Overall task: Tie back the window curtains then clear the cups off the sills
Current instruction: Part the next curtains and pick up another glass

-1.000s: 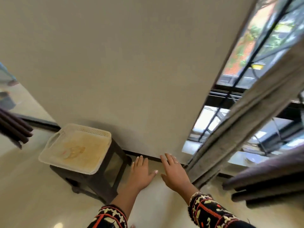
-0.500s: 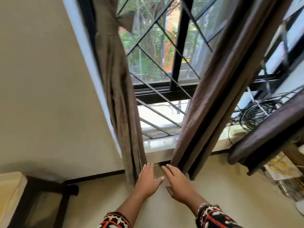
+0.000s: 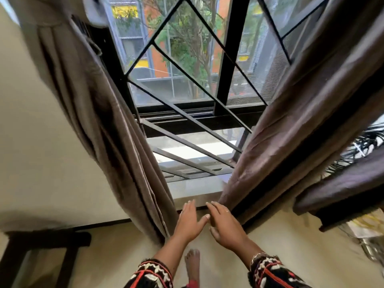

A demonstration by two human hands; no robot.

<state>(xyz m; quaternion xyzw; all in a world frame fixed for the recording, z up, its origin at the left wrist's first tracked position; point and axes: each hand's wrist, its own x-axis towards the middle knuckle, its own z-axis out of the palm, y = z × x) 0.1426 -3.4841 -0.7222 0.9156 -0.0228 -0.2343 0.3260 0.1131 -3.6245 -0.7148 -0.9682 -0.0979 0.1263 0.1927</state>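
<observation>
A brown curtain (image 3: 116,129) hangs gathered at the left of the window, and a darker brown curtain (image 3: 295,113) hangs loose at the right. Between them lies the pale window sill (image 3: 195,189), with no cup visible on it. My left hand (image 3: 188,222) and my right hand (image 3: 225,224) reach forward side by side just below the sill, fingers straight, holding nothing. My right hand is close to the right curtain's lower edge without touching it.
A black metal grille (image 3: 187,113) covers the window. A dark stool (image 3: 39,252) stands at the lower left against the cream wall (image 3: 37,163). Tangled black cables (image 3: 361,146) and another dark curtain fold (image 3: 340,194) are at the right. My bare foot (image 3: 192,265) is on the floor.
The view has swung from the wall and stool to the window. The sill and both curtains are now closer, and my hands have stayed open, reaching forward together.
</observation>
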